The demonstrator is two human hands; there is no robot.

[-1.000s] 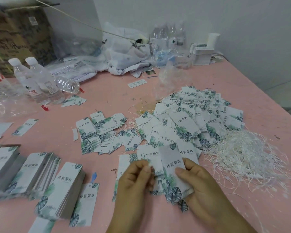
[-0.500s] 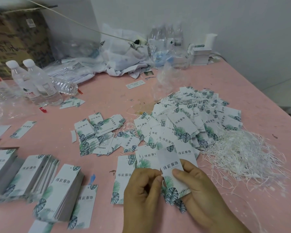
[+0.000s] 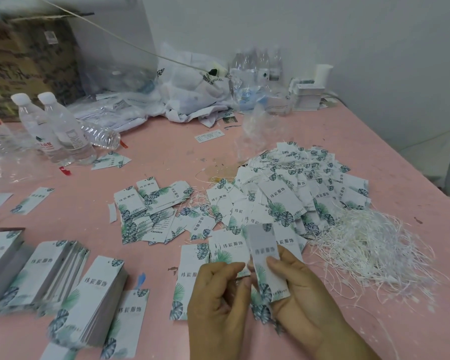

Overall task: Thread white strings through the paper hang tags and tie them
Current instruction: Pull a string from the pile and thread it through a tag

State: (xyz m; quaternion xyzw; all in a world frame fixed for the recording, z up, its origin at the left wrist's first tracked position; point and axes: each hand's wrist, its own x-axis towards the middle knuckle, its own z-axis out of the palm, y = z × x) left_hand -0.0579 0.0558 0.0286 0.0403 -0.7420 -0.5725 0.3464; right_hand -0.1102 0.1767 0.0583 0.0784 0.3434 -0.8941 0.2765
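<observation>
A white hang tag (image 3: 264, 258) with green leaf print stands nearly upright, blurred at its top, above the pink table (image 3: 166, 152). My right hand (image 3: 304, 300) grips it with the thumb across its front. My left hand (image 3: 218, 302) is curled just left of it, fingertips pinched at the tag's left edge; what they pinch is hidden. A tangle of white strings (image 3: 372, 250) lies to the right. A big heap of strung tags (image 3: 291, 193) lies behind the hands. More loose tags (image 3: 151, 211) lie at centre left.
Neat stacks of unstrung tags (image 3: 63, 287) sit at the front left. Water bottles (image 3: 55, 128) stand at the back left beside a cardboard box (image 3: 29, 58). Plastic bags (image 3: 190, 92) and more bottles line the far wall. The table's right edge runs diagonally at the right.
Both hands have drawn a little nearer to me with the tag. The tag has turned more upright, and my left fingers have closed in at its edge.
</observation>
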